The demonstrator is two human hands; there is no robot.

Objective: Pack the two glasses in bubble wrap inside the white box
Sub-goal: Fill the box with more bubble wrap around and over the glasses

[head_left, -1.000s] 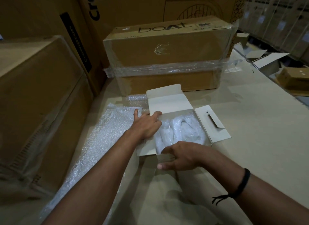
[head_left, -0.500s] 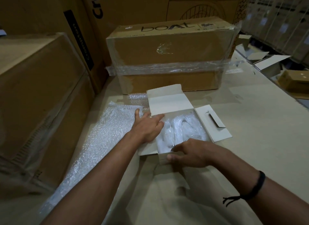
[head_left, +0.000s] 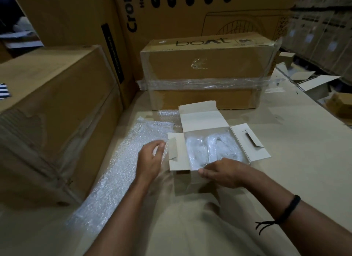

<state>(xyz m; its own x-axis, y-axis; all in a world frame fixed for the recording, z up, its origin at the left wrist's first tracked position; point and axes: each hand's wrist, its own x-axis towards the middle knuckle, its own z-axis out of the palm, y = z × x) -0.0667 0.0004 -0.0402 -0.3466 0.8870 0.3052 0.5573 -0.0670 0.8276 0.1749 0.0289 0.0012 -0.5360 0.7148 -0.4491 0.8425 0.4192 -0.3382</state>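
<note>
Both forearms reach forward over the counter [head_left: 285,141]. White box [head_left: 200,120] sits open, all flaps spread, long axis running away from the person. Two wrapped glasses [head_left: 207,149] lie inside, side by side along that axis. Left hand [head_left: 150,158] loosely curled beside the left flap, over the bubble wrap [head_left: 122,170], gripping nothing. Right hand [head_left: 224,172] fingers bent, resting on the box's near edge.

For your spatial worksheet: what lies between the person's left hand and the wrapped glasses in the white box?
In the head view, only the box's left flap lies between the left hand and the wrapped glasses.
</note>
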